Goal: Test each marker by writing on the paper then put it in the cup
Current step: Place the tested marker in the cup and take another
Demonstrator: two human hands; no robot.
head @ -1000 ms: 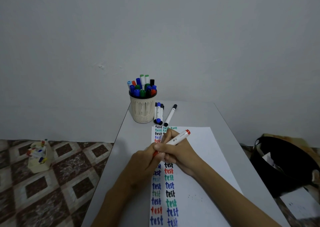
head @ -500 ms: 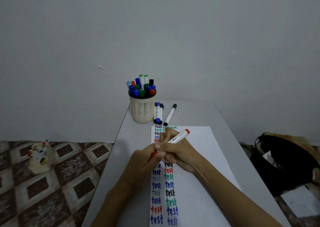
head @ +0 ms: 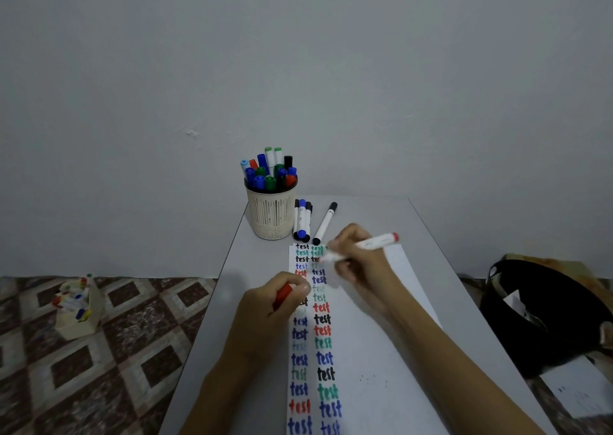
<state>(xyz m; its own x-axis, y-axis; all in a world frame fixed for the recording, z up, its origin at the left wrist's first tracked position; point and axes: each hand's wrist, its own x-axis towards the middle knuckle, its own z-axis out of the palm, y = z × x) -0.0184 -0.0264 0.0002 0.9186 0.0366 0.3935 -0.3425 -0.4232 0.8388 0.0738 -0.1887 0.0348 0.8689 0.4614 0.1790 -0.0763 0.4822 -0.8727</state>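
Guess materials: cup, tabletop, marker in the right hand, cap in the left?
The cup looks like moulded plastic, cream, matt; thin vertical slots run through its wall. The table has a smooth pale grey top, perhaps laminate or painted board. The marker in the right hand: white barrel, red end, likely plastic, though blurred. The red cap in the left hand: same smooth plastic look.

The cup point(head: 271, 215) is crammed with markers point(head: 270, 172), small gaps only. Just right of the cup lie a bunch point(head: 302, 219) and a lone marker point(head: 325, 224); farther right, open table point(head: 381, 215). In front of the cup, my right hand point(head: 361, 262) gripping a red marker point(head: 374, 242) and left hand point(head: 265, 308) gripping its cap point(head: 283, 297) crowd the path.
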